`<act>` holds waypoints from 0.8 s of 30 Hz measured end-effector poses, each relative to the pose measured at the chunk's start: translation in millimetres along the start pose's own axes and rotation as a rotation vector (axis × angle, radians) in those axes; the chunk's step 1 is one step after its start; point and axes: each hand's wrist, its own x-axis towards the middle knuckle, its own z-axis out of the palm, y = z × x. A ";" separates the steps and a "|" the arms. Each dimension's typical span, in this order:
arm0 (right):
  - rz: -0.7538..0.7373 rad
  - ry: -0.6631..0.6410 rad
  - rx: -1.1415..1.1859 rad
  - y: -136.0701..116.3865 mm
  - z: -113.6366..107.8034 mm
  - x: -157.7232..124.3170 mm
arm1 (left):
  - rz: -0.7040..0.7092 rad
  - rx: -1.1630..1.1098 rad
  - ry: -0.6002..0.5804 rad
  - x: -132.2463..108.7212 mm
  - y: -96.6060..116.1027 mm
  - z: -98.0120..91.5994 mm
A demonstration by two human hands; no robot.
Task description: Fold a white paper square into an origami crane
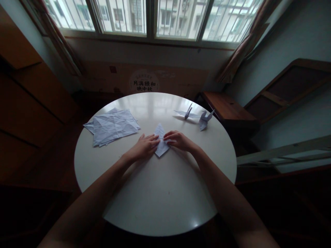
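A folded piece of white paper (160, 148), shaped like a long diamond, lies near the middle of the round table (160, 213), pointed at its far and near ends. My left hand (147, 146) rests on its left edge, fingers stretched out and lying flat. At the right edge, the thumb and fingers of my right hand (179, 140) are pinched together on the paper. Two folded paper cranes stand at the far right: one crane (188, 113) has its long points spread sideways, and the other crane (205, 120) is nearer the table's edge.
A stack of creased paper sheets (115, 126) lies at the table's left. Beyond the right side stands a brown wooden bench (227, 106). A large printed cardboard box (170, 77) leans below the barred window (152, 20). Wooden cabinets (28, 100) stand at left.
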 end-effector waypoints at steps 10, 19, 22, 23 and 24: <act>-0.006 -0.053 -0.096 -3.6 -3.9 -3.0 | 0.035 -0.019 -0.058 -3.8 2.3 -4.9; 0.006 -0.131 -0.149 -5.2 -8.3 -4.6 | 0.057 -0.002 -0.042 -3.5 0.3 -2.0; 0.015 -0.128 -0.143 -7.1 -8.7 -4.5 | 0.062 0.009 -0.040 -3.7 1.2 -2.6; 0.016 -0.125 -0.139 -7.3 -8.5 -4.6 | 0.060 0.014 -0.042 -3.8 1.8 -3.2; 0.014 -0.120 -0.134 -7.3 -8.3 -4.6 | 0.057 0.017 -0.045 -3.9 2.4 -3.8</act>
